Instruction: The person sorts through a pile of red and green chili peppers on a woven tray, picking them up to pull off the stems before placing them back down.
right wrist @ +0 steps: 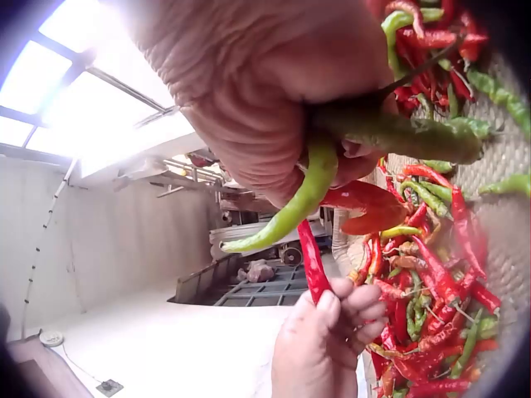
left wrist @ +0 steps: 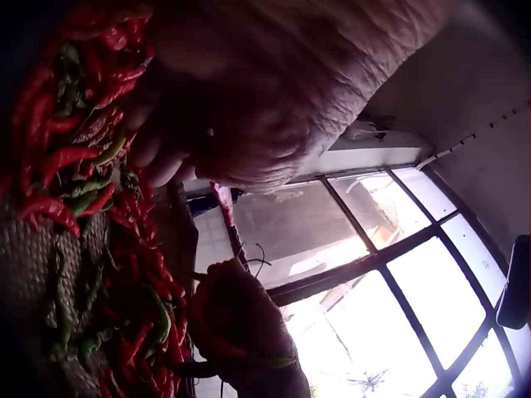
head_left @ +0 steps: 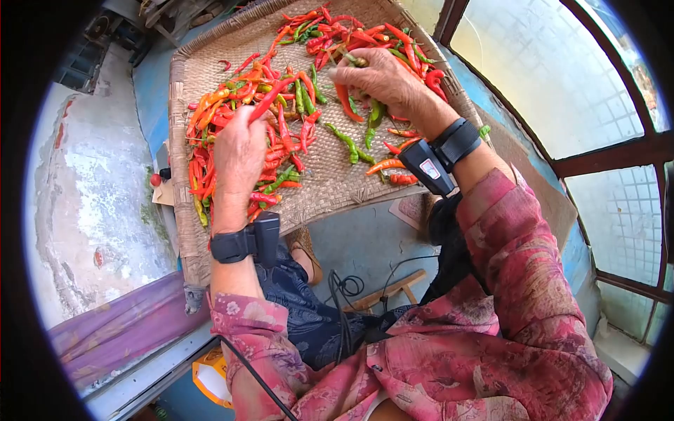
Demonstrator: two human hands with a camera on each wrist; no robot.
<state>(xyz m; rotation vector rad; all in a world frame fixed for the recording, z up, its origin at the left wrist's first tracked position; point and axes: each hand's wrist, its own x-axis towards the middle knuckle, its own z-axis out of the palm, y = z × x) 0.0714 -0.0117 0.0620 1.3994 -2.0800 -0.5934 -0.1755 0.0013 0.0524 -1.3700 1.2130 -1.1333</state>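
Observation:
A woven tray (head_left: 330, 179) carries a spread of red, orange and green chili peppers (head_left: 281, 133). My left hand (head_left: 239, 151) hovers over the left pile and pinches a long red chili (head_left: 270, 98) that points up and to the right. Farther back, my right hand (head_left: 375, 77) grips several green and orange chilies; in the right wrist view a green chili (right wrist: 303, 199) and a red one hang out of that fist (right wrist: 274, 99). The left hand (right wrist: 332, 340) shows below it, holding the red chili (right wrist: 314, 257).
The tray rests on a blue surface (head_left: 365, 238) above my lap. A window with dark red frames (head_left: 618, 151) runs along the right. On the left is a worn white wall (head_left: 98, 210). Cables and a wooden stick (head_left: 386, 291) lie below the tray's near edge.

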